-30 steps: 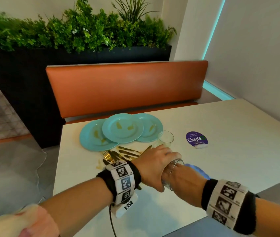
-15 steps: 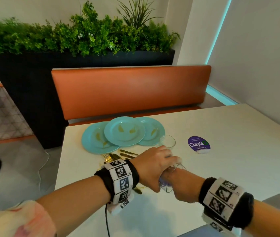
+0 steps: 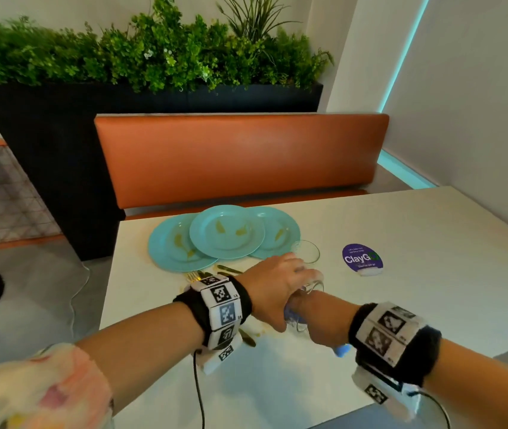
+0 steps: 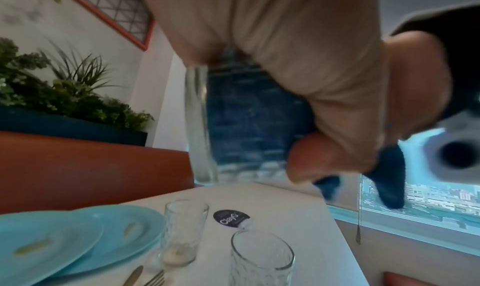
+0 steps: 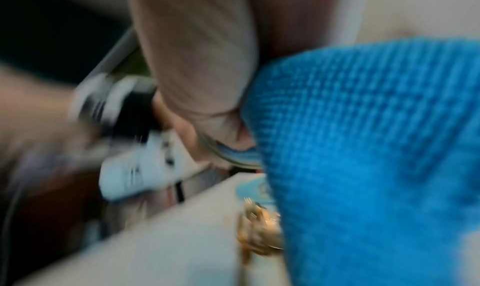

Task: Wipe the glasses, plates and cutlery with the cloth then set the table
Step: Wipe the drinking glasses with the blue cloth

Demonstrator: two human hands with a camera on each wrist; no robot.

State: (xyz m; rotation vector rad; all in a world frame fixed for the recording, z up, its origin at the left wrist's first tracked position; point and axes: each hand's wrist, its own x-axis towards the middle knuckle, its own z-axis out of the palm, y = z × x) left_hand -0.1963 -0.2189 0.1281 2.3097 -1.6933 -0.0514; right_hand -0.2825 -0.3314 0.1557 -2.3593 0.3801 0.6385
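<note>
Glass [image 4: 200, 124] | left hand [image 3: 273, 287] holds | cloth [image 5: 376, 146] (blue) inside, right hand [image 3: 321, 317]

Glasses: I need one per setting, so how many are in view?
3: one held glass in the left hand, two standing glasses by the plates. More may be hidden.

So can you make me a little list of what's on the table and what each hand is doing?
left hand: grips a clear drinking glass above the table
right hand: pushes a blue knitted cloth into that glass
round turquoise plates: three, overlapping, with yellowish smears
other clear glasses: two, upright, standing near the plates
gold cutlery: lying beside the plates
purple sticker: on the white table
</note>
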